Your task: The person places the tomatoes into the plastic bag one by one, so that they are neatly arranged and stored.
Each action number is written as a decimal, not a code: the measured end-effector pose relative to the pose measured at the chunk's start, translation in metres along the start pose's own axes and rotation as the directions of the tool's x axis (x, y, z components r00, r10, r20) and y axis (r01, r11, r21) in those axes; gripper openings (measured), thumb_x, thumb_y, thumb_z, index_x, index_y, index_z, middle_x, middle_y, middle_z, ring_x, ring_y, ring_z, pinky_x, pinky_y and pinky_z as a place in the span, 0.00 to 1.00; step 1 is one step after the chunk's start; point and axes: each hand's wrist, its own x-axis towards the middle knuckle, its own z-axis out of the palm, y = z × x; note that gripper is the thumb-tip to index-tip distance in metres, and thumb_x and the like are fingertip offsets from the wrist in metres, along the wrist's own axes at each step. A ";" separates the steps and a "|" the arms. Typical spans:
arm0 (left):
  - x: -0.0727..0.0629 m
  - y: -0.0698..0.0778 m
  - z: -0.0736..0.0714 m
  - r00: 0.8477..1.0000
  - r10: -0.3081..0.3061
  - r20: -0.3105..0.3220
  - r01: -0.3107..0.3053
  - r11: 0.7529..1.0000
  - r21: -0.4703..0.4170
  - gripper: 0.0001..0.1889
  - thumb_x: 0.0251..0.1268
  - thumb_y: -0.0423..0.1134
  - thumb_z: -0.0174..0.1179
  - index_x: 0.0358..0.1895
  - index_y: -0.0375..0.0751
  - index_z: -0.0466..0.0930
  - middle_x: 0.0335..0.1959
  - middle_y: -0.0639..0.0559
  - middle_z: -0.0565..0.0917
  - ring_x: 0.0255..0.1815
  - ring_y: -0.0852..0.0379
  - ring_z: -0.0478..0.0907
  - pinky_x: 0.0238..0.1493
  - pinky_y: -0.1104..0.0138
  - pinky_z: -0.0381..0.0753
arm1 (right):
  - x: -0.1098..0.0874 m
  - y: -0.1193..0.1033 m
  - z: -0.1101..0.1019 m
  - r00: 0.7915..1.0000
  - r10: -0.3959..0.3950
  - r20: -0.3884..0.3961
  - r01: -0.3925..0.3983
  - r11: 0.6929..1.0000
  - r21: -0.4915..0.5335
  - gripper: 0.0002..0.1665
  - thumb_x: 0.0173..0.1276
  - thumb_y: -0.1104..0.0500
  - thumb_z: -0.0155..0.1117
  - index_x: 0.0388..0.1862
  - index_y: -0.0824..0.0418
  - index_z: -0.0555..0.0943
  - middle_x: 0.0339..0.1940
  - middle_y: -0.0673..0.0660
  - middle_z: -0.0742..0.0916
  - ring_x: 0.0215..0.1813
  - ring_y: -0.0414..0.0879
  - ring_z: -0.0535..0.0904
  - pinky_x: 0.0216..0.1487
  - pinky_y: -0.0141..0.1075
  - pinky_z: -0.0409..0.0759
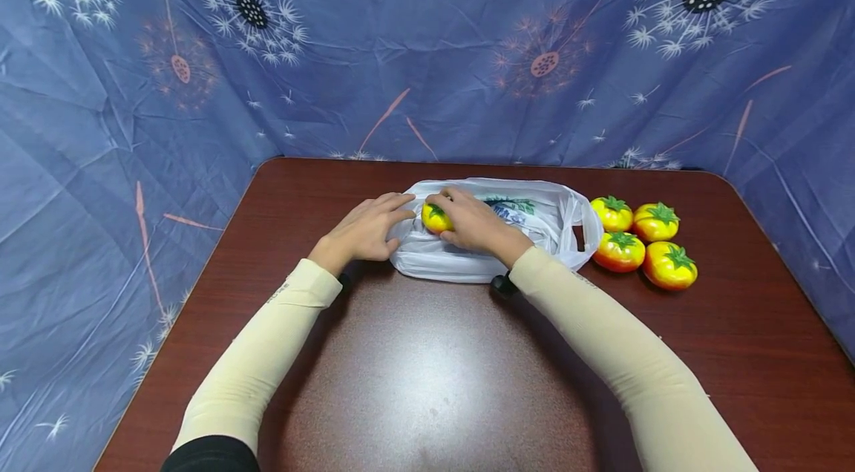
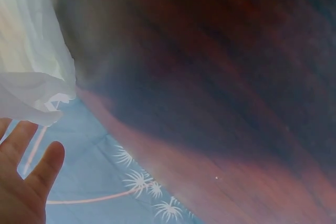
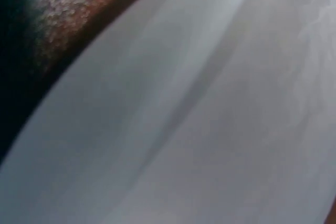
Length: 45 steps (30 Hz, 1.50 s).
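Note:
A white plastic bag with a green and blue print lies on its side across the far middle of the table. Over its left part my right hand grips a shiny yellow-red tomato with a green leafy top. My left hand is at the bag's left end, fingers spread and fairly straight, fingertips at the plastic edge. The left wrist view has the hand just below a loose fold of the bag. Blurred white plastic fills most of the right wrist view; the hand is hidden there.
Several more tomatoes sit in a cluster just right of the bag, beside its handle loop. The dark red-brown table ends at a blue dandelion-print cloth behind and at the sides.

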 end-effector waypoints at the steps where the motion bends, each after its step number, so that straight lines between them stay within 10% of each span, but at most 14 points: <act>1: 0.000 0.000 0.000 1.000 -0.001 -0.002 0.001 1.000 0.001 0.27 0.59 0.43 0.57 0.65 0.46 0.76 0.78 0.49 0.63 0.78 0.46 0.60 0.70 0.47 0.68 | 0.000 0.000 0.000 1.000 -0.001 -0.002 0.001 1.000 0.002 0.40 0.64 0.54 0.71 0.73 0.50 0.66 0.70 0.61 0.72 0.66 0.58 0.72 0.67 0.53 0.73; 29: -0.002 0.004 -0.001 1.000 0.005 -0.021 -0.005 1.000 0.001 0.28 0.59 0.47 0.57 0.65 0.47 0.76 0.77 0.49 0.65 0.77 0.46 0.61 0.70 0.47 0.68 | -0.009 0.006 0.003 0.999 -0.041 -0.025 0.040 0.998 -0.044 0.40 0.66 0.54 0.69 0.75 0.48 0.65 0.75 0.63 0.68 0.71 0.62 0.69 0.71 0.56 0.69; 45: -0.006 0.004 0.000 0.999 0.010 -0.051 -0.010 1.000 -0.001 0.28 0.58 0.47 0.58 0.64 0.46 0.77 0.76 0.48 0.66 0.76 0.46 0.63 0.68 0.48 0.70 | -0.053 0.019 -0.072 0.999 -0.039 0.011 0.040 0.997 -0.059 0.40 0.66 0.54 0.67 0.75 0.57 0.65 0.77 0.66 0.65 0.74 0.65 0.64 0.69 0.59 0.69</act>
